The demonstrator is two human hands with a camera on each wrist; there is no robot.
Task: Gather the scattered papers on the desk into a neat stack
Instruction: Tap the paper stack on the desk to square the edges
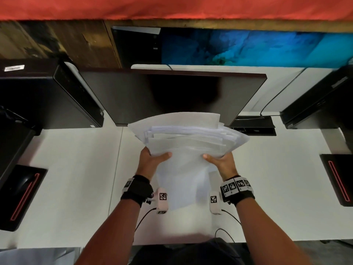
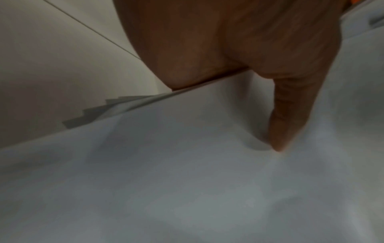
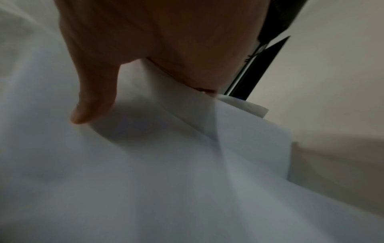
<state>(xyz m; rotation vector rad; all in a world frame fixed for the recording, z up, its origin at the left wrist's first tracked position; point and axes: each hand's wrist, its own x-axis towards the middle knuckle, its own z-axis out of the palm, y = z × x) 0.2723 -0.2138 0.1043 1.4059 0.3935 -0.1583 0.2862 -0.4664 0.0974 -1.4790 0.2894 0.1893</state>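
A thick bundle of white papers (image 1: 187, 142) is held above the middle of the white desk (image 1: 76, 178), its far ends fanned out and uneven. My left hand (image 1: 152, 159) grips the bundle's left side, thumb on top, the other fingers hidden underneath. My right hand (image 1: 219, 159) grips the right side the same way. In the left wrist view the left thumb (image 2: 290, 115) presses on the top sheet (image 2: 187, 180), whose edges below are staggered. In the right wrist view the right thumb (image 3: 93, 92) lies on the paper (image 3: 166, 180).
A dark monitor (image 1: 172, 96) stands just behind the bundle. Black computer cases sit at the left (image 1: 47, 96) and right (image 1: 321, 104). A mouse on a black pad (image 1: 24, 192) lies front left, another black pad (image 1: 338, 178) at the right edge. A cable port (image 1: 252, 125) lies behind the papers.
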